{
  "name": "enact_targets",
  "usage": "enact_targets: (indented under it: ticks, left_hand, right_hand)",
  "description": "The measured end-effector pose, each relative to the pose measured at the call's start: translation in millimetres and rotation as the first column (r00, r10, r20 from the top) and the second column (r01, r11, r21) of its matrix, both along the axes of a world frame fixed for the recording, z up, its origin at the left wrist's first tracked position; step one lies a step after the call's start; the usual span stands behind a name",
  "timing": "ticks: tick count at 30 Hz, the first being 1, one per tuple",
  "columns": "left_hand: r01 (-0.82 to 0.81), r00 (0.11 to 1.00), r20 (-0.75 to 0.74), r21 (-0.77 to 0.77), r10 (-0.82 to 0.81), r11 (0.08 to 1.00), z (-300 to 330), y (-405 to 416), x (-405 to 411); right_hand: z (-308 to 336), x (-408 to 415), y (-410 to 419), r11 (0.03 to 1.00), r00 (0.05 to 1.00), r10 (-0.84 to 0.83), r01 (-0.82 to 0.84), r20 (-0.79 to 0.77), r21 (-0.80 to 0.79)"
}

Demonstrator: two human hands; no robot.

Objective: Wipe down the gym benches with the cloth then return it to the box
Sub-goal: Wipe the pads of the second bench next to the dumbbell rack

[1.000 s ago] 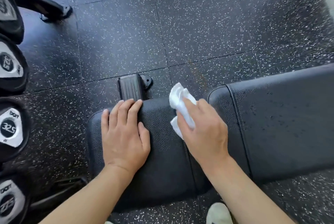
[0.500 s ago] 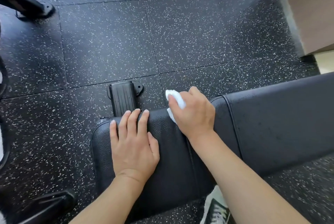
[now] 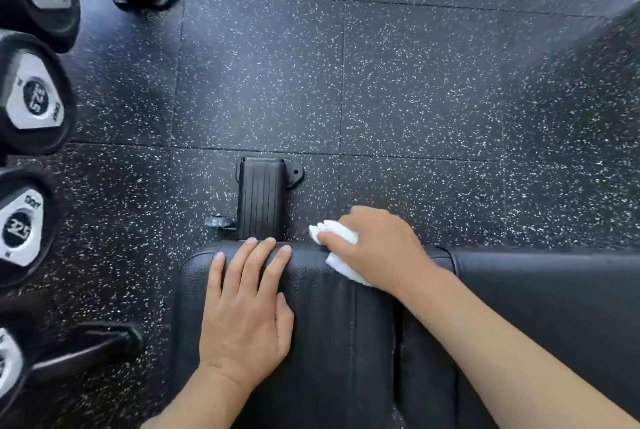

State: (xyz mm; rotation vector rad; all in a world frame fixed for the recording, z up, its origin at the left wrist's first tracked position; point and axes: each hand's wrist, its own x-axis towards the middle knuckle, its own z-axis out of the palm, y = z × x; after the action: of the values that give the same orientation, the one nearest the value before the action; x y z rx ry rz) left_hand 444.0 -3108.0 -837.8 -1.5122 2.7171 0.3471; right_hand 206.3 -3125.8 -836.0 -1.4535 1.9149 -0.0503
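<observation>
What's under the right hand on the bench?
A white cloth is bunched under the right hand, on the seat pad's far edge. Its middle and the pad below are covered.

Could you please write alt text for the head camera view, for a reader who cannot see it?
The right hand presses a white cloth on the far edge of a black padded bench; the left hand rests flat on it. Dumbbells line the left of the speckled floor.

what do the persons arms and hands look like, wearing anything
Both forearms are bare as far as the frame shows, with no sleeves in view. The left hand and right hand wear no gloves, and no rings, watch or bracelets show. The fingernails are short and unpainted.
</observation>
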Motion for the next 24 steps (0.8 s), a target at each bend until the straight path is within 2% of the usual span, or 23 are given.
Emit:
enact_targets:
  ticks: [3,7,10,14,21,24]
  left_hand:
    - [0.001,1.000,0.020,0.009,-0.001,1.000,-1,1,1]
    - [0.005,1.000,0.005,0.024,-0.006,1.000,-3,0,0]
    - [-0.005,1.000,0.000,0.038,0.005,0.999,-2,-1,0]
    - [-0.027,1.000,0.006,0.028,0.027,0.999,-3,2,0]
    - [-0.023,1.000,0.005,0.025,0.023,0.999,-4,2,1]
    - [-0.030,1.000,0.005,0.016,0.030,0.999,-3,1,0]
  right_hand:
    - [3,-33,16,0.998,0.986,-0.057,0.052,0.155,0.041]
    - [-2,-11,-2,0.999,0.995,0.039,-0.042,0.094,0.032]
    - [-17,35,-45,0.986,0.988,0.122,-0.132,0.093,0.101]
    - [-28,62,-73,0.961,0.958,0.059,-0.131,0.280,0.245]
    - [2,-27,9,0.990,0.990,-0.005,-0.015,0.138,0.139]
    - [0,-20,3,0.991,0.995,0.093,-0.096,0.033,0.098]
